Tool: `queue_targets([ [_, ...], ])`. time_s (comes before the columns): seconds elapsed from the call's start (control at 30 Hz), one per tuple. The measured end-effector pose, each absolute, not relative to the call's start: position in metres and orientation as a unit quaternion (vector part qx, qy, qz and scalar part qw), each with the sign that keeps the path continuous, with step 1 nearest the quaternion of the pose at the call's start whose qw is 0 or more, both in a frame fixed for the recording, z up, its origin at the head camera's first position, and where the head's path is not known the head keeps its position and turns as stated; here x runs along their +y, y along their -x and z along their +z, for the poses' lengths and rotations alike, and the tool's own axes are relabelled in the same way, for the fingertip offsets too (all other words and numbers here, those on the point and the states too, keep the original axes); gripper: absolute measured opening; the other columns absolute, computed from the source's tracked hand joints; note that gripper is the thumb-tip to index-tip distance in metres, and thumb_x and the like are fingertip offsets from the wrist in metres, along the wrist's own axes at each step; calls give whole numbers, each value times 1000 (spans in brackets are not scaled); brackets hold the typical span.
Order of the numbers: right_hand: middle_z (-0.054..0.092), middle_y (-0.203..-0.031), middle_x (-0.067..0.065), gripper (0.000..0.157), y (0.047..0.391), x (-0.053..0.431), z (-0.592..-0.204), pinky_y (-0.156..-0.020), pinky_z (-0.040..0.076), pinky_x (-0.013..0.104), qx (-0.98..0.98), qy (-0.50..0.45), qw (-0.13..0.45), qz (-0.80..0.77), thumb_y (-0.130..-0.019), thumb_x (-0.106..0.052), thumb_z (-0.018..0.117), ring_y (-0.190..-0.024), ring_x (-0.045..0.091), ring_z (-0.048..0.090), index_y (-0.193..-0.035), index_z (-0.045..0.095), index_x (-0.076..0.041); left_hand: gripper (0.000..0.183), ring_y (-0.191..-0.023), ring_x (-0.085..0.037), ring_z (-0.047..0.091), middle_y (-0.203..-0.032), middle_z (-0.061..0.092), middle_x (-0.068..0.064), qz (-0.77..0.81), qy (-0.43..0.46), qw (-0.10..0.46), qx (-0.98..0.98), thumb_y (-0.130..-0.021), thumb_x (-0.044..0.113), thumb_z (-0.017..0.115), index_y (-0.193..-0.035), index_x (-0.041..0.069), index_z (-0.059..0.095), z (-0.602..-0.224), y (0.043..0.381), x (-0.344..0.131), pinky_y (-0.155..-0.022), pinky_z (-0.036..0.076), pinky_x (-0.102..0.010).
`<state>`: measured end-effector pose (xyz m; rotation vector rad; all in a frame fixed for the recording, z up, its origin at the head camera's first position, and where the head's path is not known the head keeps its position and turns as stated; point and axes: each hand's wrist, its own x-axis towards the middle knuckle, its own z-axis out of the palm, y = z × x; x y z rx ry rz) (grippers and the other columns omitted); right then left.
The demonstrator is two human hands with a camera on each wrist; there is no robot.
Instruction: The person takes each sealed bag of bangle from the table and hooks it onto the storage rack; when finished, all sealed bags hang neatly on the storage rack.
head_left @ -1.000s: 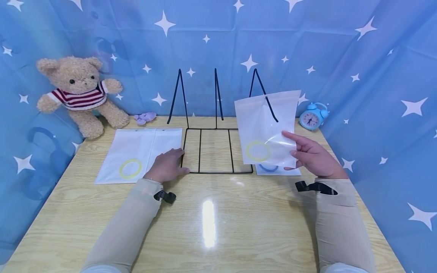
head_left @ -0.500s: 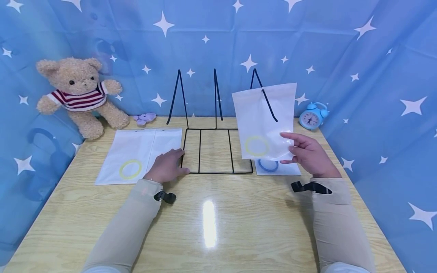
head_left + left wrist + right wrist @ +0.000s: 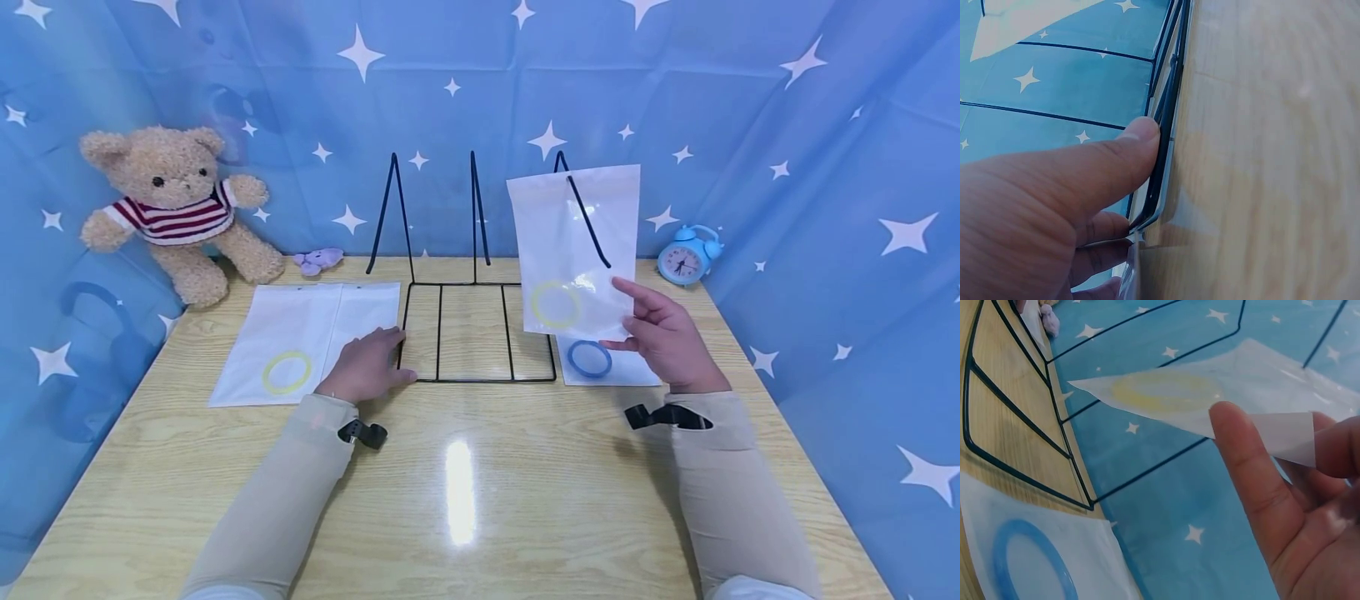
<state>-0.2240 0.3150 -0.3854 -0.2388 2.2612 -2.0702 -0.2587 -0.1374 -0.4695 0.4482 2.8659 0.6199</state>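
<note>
A black wire rack (image 3: 480, 381) with three bent prongs stands on the table. My left hand (image 3: 365, 367) grips its front left corner, and in the left wrist view the thumb (image 3: 1138, 140) presses the front bar. My right hand (image 3: 663, 342) pinches the lower right edge of a white plastic bag (image 3: 543, 242) marked with a yellow ring (image 3: 1160, 390). That bag hangs in the air, its upper part behind the front leg of the right prong. Below it lies another white bag (image 3: 637, 372) with a blue ring (image 3: 589, 358), partly covered in the head view.
Left of the rack lie white bags (image 3: 281, 302), one with a yellow ring. A teddy bear (image 3: 176, 204) and a small purple toy (image 3: 318, 260) sit at the back left. A blue alarm clock (image 3: 688, 255) stands back right, before a starry blue curtain (image 3: 795, 150).
My right hand has lifted the bag with the yellow ring and shifted it slightly left, uncovering more of the blue ring below. My left hand has stayed on the rack.
</note>
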Motion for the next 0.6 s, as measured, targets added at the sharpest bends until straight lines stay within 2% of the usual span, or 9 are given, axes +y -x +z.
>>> queue_targets([
  [0.13,66,-130,3,59,223,313,-388,-88,63,39,694,118,33,-710,-108,5,48,-118,17,68,-162,45,-17,82,-156,-44,33,-166,41,-18,209,-149,89,962,-95,41,78,-159,3,45,-469,258,-137,-124,28,-67],
  [0.2,65,-140,3,59,223,311,-390,-89,62,38,682,131,31,-719,-108,5,48,-121,16,67,-162,44,-17,82,-156,-43,33,-166,41,-18,210,-149,90,962,-95,41,78,-159,3,45,-470,258,-137,-124,28,-67],
  [0.3,62,-146,2,62,223,308,-393,-92,62,38,675,144,22,-723,-107,8,46,-125,17,65,-163,43,-19,82,-156,-43,33,-166,42,-18,208,-148,91,962,-96,41,78,-159,3,44,-469,257,-137,-124,28,-67],
  [0.43,63,-139,-1,67,226,304,-397,-94,61,38,672,146,15,-726,-105,12,43,-126,15,61,-164,41,-20,81,-156,-44,32,-166,41,-19,205,-148,94,963,-96,41,78,-159,2,44,-468,257,-137,-124,27,-67],
  [0.53,55,-113,-5,73,229,302,-400,-95,61,39,670,142,12,-729,-102,16,42,-109,11,55,-164,40,-21,81,-156,-44,32,-166,41,-19,204,-149,93,963,-96,41,78,-159,2,44,-467,257,-137,-124,27,-67],
  [0.6,51,-111,-6,75,231,302,-402,-96,61,38,668,138,10,-731,-101,17,42,-103,11,52,-165,40,-22,81,-156,-44,33,-166,41,-19,205,-149,92,963,-96,40,78,-159,2,44,-467,257,-136,-124,28,-66],
])
